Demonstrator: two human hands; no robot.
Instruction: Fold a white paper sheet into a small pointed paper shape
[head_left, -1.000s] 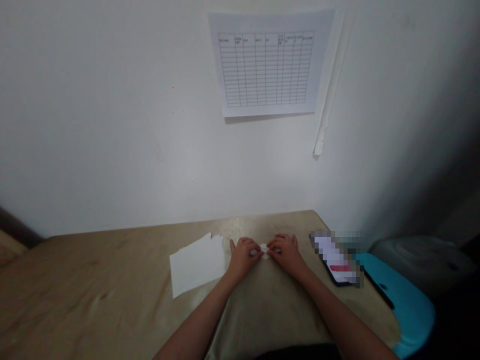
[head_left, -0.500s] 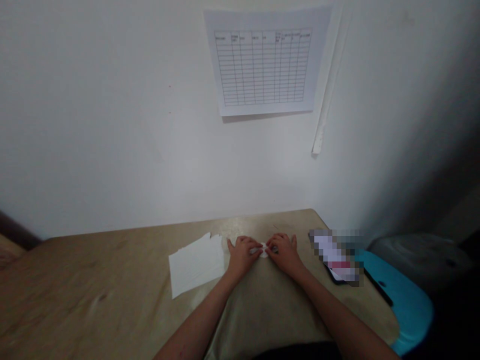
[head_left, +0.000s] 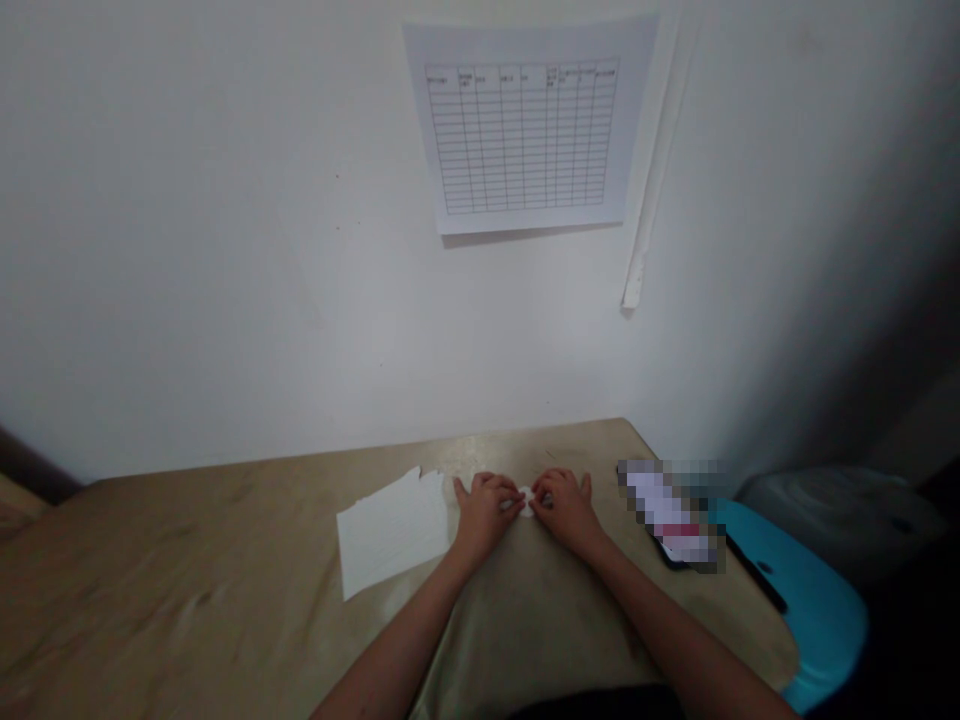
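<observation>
A small white piece of paper lies between my two hands, low over the brown table cover. My left hand pinches its left side, with the thumb and fingertips together. From the other side my right hand grips the right edge in its bent fingers. Most of the piece is hidden under the fingertips, so its full shape does not show. Left of my left hand lies a larger sheet of white paper with a torn, ragged top edge.
The brown-covered table meets a white wall, where a printed table sheet hangs. To the right lies a phone with a blurred-out screen. Beyond the table's right edge stands a turquoise chair or stool.
Almost nothing differs. Both hands keep their hold on the small paper piece in the same place; the view has shifted very slightly.
</observation>
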